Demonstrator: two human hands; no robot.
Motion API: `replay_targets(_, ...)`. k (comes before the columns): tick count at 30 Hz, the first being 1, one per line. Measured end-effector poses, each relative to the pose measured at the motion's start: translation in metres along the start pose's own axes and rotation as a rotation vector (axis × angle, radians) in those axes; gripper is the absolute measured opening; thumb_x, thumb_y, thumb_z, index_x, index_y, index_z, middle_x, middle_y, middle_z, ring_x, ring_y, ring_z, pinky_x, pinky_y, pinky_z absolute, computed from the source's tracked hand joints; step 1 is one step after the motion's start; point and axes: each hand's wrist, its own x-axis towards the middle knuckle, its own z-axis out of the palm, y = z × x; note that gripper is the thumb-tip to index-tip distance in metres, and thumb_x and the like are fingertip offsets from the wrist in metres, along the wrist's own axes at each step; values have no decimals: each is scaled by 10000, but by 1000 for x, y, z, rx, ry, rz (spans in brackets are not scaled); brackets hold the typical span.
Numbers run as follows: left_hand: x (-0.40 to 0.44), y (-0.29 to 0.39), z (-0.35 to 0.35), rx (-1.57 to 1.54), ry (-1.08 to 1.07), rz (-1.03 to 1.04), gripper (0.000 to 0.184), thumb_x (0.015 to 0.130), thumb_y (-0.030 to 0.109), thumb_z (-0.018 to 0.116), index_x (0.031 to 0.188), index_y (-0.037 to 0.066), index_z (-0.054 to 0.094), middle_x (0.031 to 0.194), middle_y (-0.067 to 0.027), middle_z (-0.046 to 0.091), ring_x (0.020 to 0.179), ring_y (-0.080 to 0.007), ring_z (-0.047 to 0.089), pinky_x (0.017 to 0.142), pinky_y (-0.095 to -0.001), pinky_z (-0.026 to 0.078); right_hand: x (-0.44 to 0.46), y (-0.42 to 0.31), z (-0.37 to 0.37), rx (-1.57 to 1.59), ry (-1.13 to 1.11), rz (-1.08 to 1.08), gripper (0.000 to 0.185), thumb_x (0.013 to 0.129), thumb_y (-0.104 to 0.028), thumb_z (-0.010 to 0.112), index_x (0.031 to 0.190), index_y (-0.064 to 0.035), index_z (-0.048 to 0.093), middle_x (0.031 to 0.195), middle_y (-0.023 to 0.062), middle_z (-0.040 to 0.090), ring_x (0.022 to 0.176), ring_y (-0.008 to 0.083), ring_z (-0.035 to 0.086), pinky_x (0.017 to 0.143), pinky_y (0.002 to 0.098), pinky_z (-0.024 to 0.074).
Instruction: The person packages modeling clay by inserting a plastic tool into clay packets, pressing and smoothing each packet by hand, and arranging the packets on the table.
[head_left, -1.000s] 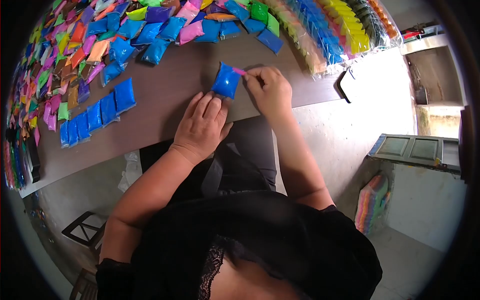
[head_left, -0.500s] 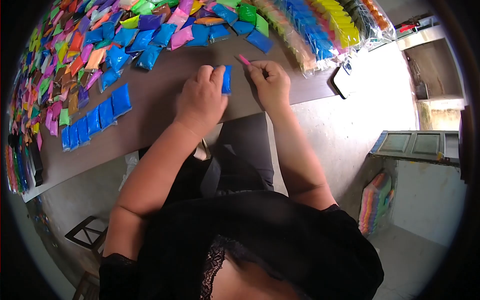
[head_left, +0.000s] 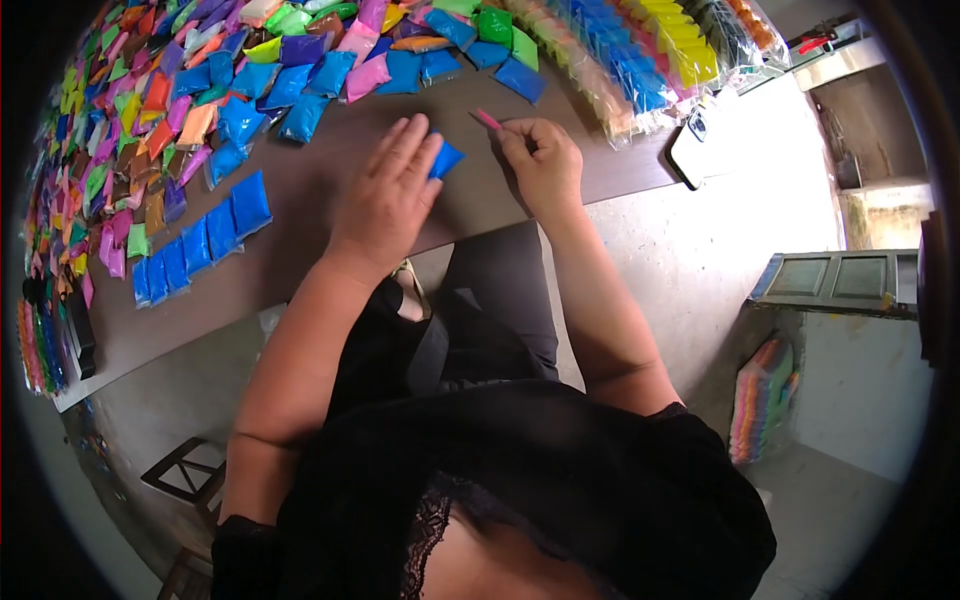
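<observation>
My left hand (head_left: 390,190) lies over the table with its fingers stretched out. Beneath its fingers a small blue packet (head_left: 447,161) sticks out on the right side; the rest of it is hidden. My right hand (head_left: 544,165) is closed in a pinch round a thin pink-handled tool (head_left: 487,119), whose dark narrow tip points up and left. Left of my left hand, several flat blue packets in clear film (head_left: 222,228) lie side by side in a slanted row.
A big heap of small coloured packets (head_left: 150,130) covers the table's left and far side. Long clear bags of packets (head_left: 640,65) lie at the far right. A phone (head_left: 688,150) rests at the table's right edge. Bundled pens (head_left: 40,345) and a black object (head_left: 78,335) lie at far left.
My left hand has opened from a curled grip on the blue packet to stretched fingers and shifted slightly left. The packet now shows at a different angle. My right hand keeps its pinch.
</observation>
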Motion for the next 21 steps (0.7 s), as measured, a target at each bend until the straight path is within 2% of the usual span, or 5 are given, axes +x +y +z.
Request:
replay_targets(6, -6, 14, 11, -26, -269, -46, 646, 899, 270, 659, 1427, -12, 414, 1545, -187, 311, 1413, -360, 329, 1164, -464, 293, -2, 0, 1, -32, 5, -28, 134, 828, -198, 715, 876, -73, 719, 838, 113, 661, 770, 269, 645, 710, 366, 503)
replay_targets(13, 0, 21, 9, 62, -294, -77, 647, 892, 268, 669, 1417, -17, 420, 1524, -186, 335, 1390, -358, 354, 1156, -453, 304, -1, -4, -2, -35, 17, -35, 135, 826, -185, 719, 882, -63, 718, 856, 119, 668, 777, 265, 649, 705, 361, 505)
replay_targets(16, -7, 12, 2, -164, -94, -120, 567, 901, 215, 653, 1381, -22, 465, 1478, -185, 395, 1359, -352, 393, 1141, -450, 324, 0, -4, -4, 85, -4, 72, 135, 846, -142, 724, 910, -24, 716, 865, 88, 673, 798, 201, 632, 734, 327, 491)
replay_targets(19, -21, 11, 4, 28, -78, 87, 466, 862, 153, 661, 1277, -33, 565, 1408, -142, 476, 1320, -316, 424, 1110, -421, 375, -8, -6, 0, 132, -48, 58, 139, 825, -137, 725, 925, -41, 720, 889, 111, 673, 785, 242, 655, 717, 354, 514)
replay_targets(21, -19, 14, 4, 12, -118, 63, 468, 857, 154, 661, 1269, -44, 564, 1394, -143, 485, 1311, -310, 431, 1102, -415, 382, -14, -15, 11, 178, -144, -139, 139, 853, -141, 710, 939, -32, 703, 919, 94, 671, 861, 235, 650, 749, 345, 502)
